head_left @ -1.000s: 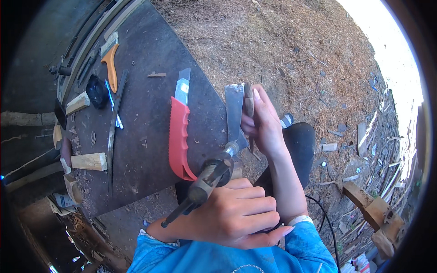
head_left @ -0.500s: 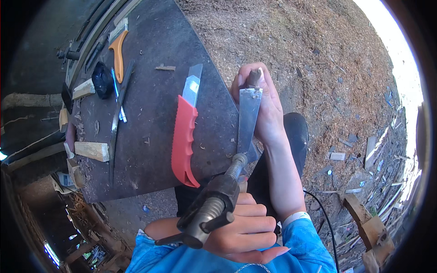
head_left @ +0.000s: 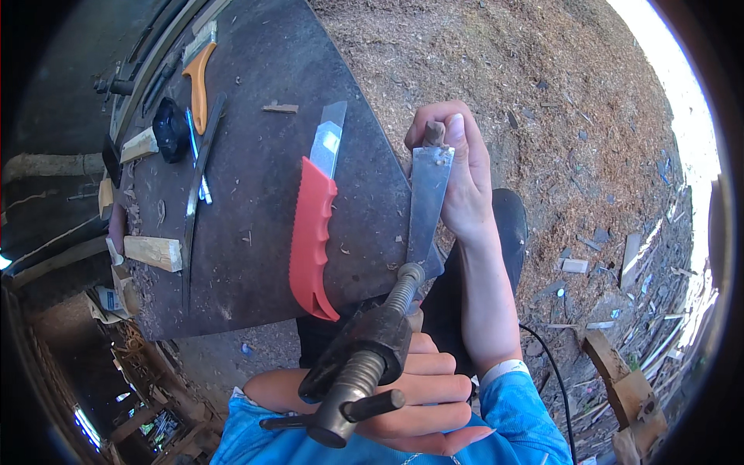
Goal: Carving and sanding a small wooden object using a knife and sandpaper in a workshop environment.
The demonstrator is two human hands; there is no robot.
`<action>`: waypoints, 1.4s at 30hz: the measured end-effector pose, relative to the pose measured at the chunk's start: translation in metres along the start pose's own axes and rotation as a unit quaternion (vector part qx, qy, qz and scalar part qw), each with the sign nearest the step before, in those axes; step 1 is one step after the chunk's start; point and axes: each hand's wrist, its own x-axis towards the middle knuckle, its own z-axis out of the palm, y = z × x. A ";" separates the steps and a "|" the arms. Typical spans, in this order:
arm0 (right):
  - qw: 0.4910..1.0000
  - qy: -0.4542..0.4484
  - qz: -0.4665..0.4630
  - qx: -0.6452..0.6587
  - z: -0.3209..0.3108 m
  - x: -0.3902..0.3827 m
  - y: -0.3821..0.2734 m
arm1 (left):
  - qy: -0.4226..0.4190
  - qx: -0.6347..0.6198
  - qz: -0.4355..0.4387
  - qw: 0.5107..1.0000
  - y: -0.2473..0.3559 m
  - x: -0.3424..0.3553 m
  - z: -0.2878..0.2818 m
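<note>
A tapered grey metal blade [head_left: 431, 190] stretches from the table's corner, its wide end away from me. My right hand [head_left: 463, 167] is closed round a brown stub [head_left: 434, 133] at that wide end, thumb laid alongside. The round foot of a dark screw clamp [head_left: 368, 345] bears on the blade's narrow end. Behind the clamp, close to my body, my left hand [head_left: 422, 391] has its fingers curled; the clamp partly covers it, and what it holds is hidden. On the table to the left lies a red-handled utility knife [head_left: 312, 232], its blade out.
The dark table [head_left: 256, 201] also carries an orange-handled paintbrush [head_left: 199, 85], a long thin metal strip [head_left: 200, 182], a pen [head_left: 198, 147], a black rounded object [head_left: 170, 130] and a wood block [head_left: 153, 253]. Wood shavings [head_left: 527, 77] cover the ground. A black cable [head_left: 554, 364] hangs at right.
My right thumb has straightened upward beside the stub. The near end of the clamp's screw shows slightly lower in the picture. My left hand stays curled in nearly the same place.
</note>
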 end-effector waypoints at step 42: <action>0.978 -0.012 -0.134 -0.158 -0.007 0.022 -0.014 | 0.004 0.007 0.007 1.000 -0.002 -0.003 0.001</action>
